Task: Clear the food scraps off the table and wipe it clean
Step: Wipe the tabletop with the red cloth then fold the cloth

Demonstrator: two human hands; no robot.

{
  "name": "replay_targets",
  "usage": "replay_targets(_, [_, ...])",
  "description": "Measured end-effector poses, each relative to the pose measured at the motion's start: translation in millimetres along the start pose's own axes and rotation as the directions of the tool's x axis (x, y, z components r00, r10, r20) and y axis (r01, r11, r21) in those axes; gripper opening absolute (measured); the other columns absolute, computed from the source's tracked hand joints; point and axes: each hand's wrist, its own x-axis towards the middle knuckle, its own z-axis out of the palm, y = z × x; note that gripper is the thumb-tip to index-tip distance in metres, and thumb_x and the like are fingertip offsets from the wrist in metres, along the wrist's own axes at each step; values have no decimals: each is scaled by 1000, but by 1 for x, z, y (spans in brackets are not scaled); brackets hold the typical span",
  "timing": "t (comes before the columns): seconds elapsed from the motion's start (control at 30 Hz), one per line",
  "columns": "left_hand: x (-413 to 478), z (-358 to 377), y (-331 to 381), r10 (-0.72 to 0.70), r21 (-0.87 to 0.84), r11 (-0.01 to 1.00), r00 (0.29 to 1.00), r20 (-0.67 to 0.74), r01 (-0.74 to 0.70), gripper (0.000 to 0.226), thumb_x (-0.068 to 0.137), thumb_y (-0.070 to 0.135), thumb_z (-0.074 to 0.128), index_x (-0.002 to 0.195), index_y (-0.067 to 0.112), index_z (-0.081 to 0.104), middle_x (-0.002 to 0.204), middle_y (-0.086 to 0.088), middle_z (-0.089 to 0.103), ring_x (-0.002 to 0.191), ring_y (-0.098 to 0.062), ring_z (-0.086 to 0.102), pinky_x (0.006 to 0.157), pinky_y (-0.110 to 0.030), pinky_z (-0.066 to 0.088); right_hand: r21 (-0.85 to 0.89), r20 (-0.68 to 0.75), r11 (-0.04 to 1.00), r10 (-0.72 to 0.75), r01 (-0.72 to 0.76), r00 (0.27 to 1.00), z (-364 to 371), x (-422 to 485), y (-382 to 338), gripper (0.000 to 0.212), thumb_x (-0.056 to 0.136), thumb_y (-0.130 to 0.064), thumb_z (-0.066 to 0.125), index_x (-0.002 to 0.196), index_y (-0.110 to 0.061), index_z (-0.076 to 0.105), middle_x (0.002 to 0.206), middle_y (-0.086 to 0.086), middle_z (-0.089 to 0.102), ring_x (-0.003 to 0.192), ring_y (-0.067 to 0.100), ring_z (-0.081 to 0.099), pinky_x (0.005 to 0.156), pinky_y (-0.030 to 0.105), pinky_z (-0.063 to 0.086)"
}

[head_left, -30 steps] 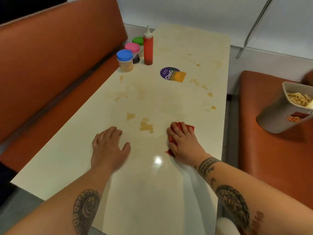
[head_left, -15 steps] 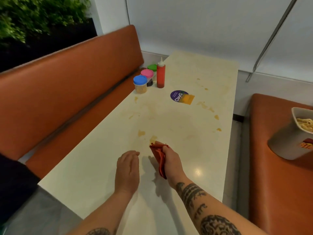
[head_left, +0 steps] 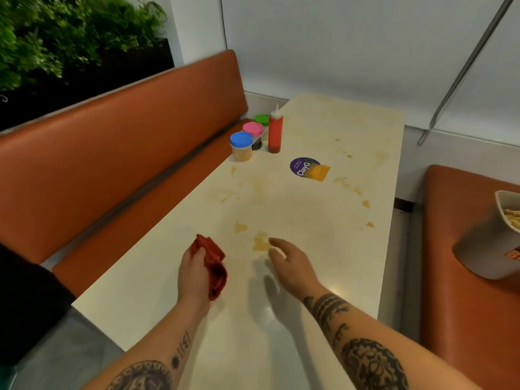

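One red cloth (head_left: 211, 266) has passed from the right hand (head_left: 289, 266), now empty and loose-fingered above the near stain (head_left: 260, 243), to the left hand (head_left: 194, 274), which grips it bunched over the near table (head_left: 146, 277), wiping unfinished.

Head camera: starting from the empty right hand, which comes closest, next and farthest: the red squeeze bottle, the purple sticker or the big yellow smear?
1. Yellow smear: on the table, just by the tips of the right hand.
2. Purple sticker: farther up, near the table's middle.
3. Red squeeze bottle: beyond the sticker, toward the left edge.
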Motion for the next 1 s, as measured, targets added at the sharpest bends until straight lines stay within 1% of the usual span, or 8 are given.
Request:
replay_targets(0.07, [6,-6,-4,142,238,961,990,13,-141,26,107,38,44,130,44,53,121,-2,66,105,-29,65,84,-45,58,-233,-115,971,23,-50,993,-17,10,31,43,102,-29,47,141,-15,58,147,3,55,138,23,48,115,32,34])
replay_targets(0.13, [14,-6,-14,210,480,835,962,175,-270,29,108,42,40,133,51,51,129,4,63,119,-30,60,93,-45,55,-473,-183,872,43,-126,982,-32,17,59,55,99,-36,34,147,-16,51,156,5,45,145,27,37,118,40,31])
replay_targets(0.2, [24,-4,-35,209,762,450,884,417,-466,43,108,47,28,148,44,42,158,8,40,152,-26,23,124,-51,19,-595,-185,772,139,-223,973,-42,14,82,62,103,-44,23,160,-20,27,169,2,19,156,29,12,124,46,16])
replay_targets(0.27, [30,0,-52,235,844,13,822,518,-536,70,100,57,3,161,31,22,170,6,11,157,-21,-7,124,-49,-12,-633,-146,736,192,-241,970,-43,7,98,66,105,-52,12,164,-24,0,171,-3,-9,157,26,-11,127,45,-1])
replay_targets(0.37, [32,12,-60,288,842,-191,791,540,-505,76,95,54,-9,163,27,11,171,2,7,158,-25,-8,123,-54,-12,-652,-171,721,163,-235,972,-38,4,105,68,103,-56,5,162,-27,-9,169,-7,-18,155,23,-19,126,43,-7])
replay_targets(0.6, [59,62,-49,212,798,-275,775,595,-537,66,100,47,-2,163,28,-1,172,4,-3,157,-23,-13,124,-54,-13,-651,-182,720,157,-239,971,-38,5,103,67,103,-55,5,162,-28,-10,168,-9,-20,155,21,-22,126,45,-9])
replay_targets(0.83, [70,115,-43,226,804,-148,772,595,-576,58,107,37,19,163,27,12,171,4,7,158,-22,-6,124,-55,-9,-635,-180,736,156,-236,971,-40,6,104,66,103,-55,7,162,-30,-8,168,-11,-18,155,19,-22,126,46,-9])
replay_targets(1.0, [43,102,-55,195,710,-82,687,700,-699,56,107,35,24,162,32,19,170,12,10,157,-13,-8,123,-47,-17,-635,-188,733,159,-244,969,-41,5,104,67,103,-56,8,163,-30,-5,169,-11,-15,155,19,-19,126,46,-7])
